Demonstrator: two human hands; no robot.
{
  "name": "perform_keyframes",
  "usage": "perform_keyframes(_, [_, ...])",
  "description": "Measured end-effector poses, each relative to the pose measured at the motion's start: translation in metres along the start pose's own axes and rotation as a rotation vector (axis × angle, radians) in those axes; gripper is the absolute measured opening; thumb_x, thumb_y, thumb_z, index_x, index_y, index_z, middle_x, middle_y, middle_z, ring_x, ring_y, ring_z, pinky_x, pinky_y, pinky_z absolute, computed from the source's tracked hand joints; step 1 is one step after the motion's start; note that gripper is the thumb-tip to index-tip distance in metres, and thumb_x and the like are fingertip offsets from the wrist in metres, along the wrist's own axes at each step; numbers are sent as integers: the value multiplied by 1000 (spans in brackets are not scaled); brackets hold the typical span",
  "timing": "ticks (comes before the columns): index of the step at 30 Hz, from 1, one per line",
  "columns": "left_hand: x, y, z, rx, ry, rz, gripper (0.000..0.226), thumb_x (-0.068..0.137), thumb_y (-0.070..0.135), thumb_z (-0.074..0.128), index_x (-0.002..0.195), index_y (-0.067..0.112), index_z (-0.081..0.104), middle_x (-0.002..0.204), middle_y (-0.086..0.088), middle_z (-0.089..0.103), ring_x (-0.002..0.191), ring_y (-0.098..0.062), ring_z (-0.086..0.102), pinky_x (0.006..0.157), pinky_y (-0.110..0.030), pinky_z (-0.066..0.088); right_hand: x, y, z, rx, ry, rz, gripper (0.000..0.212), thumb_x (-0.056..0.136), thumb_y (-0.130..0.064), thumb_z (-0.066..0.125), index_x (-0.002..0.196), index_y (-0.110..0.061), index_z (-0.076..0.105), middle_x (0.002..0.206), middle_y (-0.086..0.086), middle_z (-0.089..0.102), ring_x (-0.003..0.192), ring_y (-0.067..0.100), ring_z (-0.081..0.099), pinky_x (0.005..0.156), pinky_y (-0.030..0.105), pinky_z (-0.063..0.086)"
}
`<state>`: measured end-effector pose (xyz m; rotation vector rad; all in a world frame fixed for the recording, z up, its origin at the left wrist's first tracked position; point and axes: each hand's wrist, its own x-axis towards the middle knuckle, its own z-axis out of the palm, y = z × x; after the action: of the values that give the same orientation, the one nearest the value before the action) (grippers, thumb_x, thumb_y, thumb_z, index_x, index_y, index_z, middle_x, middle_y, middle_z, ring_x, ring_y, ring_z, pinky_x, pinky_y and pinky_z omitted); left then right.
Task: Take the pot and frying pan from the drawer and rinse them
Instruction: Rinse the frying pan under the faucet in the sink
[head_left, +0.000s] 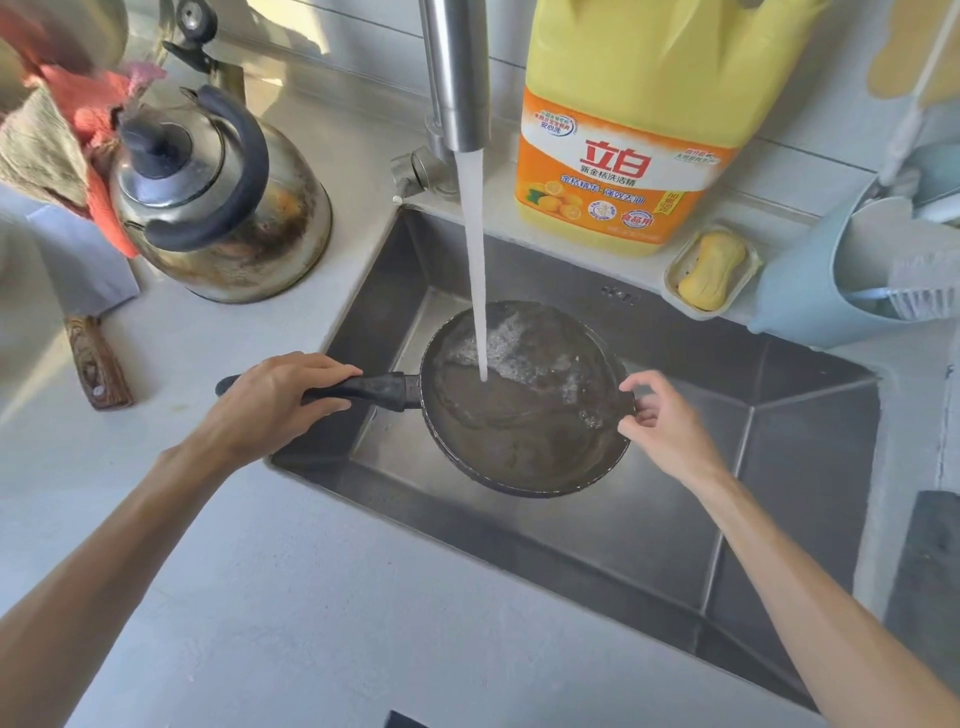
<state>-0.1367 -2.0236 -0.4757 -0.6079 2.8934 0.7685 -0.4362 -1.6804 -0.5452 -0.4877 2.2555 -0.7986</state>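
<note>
A dark frying pan (524, 436) is held level over the steel sink (649, 525). Water streams from the faucet (457, 73) into the pan and foams on its far side. My left hand (275, 400) is wrapped around the pan's black handle, which points left. My right hand (660, 421) pinches the pan's right rim between thumb and fingers. No pot is in view.
A steel kettle (223, 202) stands on the counter to the left, with cloths behind it and a wooden-handled knife (96, 358) nearby. A yellow detergent jug (628, 130), a soap dish (711, 270) and a blue utensil holder (831, 280) line the sink's far edge.
</note>
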Motion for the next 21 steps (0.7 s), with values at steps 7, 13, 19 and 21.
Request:
perform_keyframes(7, [1, 1, 7, 8, 110, 11, 35, 89, 19, 78, 122, 26, 71, 104, 20, 68, 89, -4, 58, 80, -8, 41, 0, 2, -2, 100, 160, -52, 43, 83, -13, 68, 100, -50, 54, 95, -4, 72, 78, 18, 68, 86, 40, 55])
perform_keyframes(13, [4, 6, 14, 5, 205, 31, 37, 86, 13, 81, 119, 22, 68, 102, 21, 61, 89, -5, 53, 86, -31, 44, -1, 5, 1, 259, 343, -121, 48, 80, -13, 69, 100, -53, 52, 89, -19, 69, 79, 6, 63, 84, 28, 55])
perform_keyframes(19, [13, 7, 20, 59, 113, 25, 39, 88, 6, 75, 124, 18, 66, 105, 2, 66, 92, -21, 62, 72, -40, 53, 7, 8, -1, 367, 369, -132, 54, 77, -26, 69, 124, -45, 52, 102, -15, 75, 86, 8, 67, 88, 19, 53])
perform_keyframes(21, [18, 6, 22, 75, 75, 13, 35, 88, 4, 72, 120, 18, 68, 104, 1, 65, 90, -22, 62, 67, -41, 52, 10, 11, -1, 377, 340, -117, 56, 79, -20, 70, 130, -40, 56, 112, -10, 76, 96, 14, 71, 93, 28, 54])
